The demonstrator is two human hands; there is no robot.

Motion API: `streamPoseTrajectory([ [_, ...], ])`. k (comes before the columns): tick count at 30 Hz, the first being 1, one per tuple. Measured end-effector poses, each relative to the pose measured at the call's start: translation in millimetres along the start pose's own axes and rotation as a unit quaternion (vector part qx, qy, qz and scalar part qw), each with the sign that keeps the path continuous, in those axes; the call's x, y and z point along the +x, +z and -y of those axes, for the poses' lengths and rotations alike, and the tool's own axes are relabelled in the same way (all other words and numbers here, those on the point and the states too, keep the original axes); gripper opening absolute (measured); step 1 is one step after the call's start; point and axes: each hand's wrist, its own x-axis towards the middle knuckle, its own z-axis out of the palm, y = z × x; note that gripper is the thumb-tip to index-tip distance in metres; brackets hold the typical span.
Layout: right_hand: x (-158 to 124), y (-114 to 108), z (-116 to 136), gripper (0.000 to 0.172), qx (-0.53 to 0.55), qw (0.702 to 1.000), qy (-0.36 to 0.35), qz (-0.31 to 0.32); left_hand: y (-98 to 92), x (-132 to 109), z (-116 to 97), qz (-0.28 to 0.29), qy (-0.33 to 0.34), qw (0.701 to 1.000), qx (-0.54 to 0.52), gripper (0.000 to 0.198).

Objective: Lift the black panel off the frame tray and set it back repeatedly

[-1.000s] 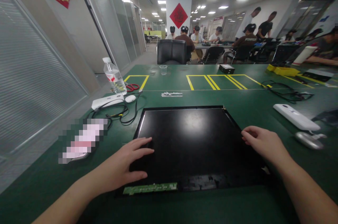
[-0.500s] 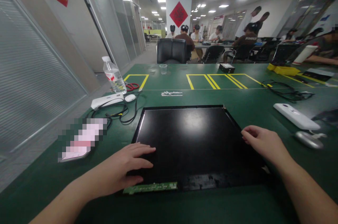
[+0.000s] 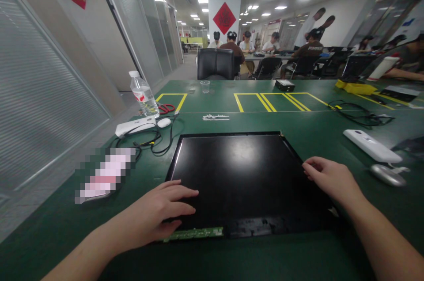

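A black flat display panel [image 3: 238, 175] lies on the green table [image 3: 185, 263], with light reflected on its surface. My left hand [image 3: 162, 210] rests over the panel's left side, fingers spread, its thumb by a green circuit board strip [image 3: 198, 233] along the near edge. At the panel's right edge is my right hand [image 3: 331, 179], its thumb and fingertips pinched together at the frame. What lies between those fingertips is too small to make out.
To the left are a blurred phone [image 3: 106, 175], cables, a white device [image 3: 135, 126], a mouse [image 3: 164, 123], red scissors [image 3: 166, 108] and a bottle [image 3: 144, 94]. At the right lie a white device [image 3: 371, 145] and a silver mouse [image 3: 387, 175]. People sit behind.
My left hand has shifted slightly to the right and nearer, now covering the left end of the green circuit board. My right hand has hardly moved.
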Motion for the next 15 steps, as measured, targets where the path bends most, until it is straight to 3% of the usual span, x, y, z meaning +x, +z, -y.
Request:
streamPoseTrajectory([
  [9, -0.6, -2.3, 3.2, 0.031, 0.022, 1.0, 0.015, 0.011, 0.9, 1.2, -0.1, -0.025, 0.02, 0.999, 0.023, 0.052],
  [15, -0.3, -0.9, 2.6, 0.03, 0.025, 1.0, 0.012, 0.012, 1.5, 0.3, -0.6, -0.012, 0.032, 0.998, 0.061, 0.049],
])
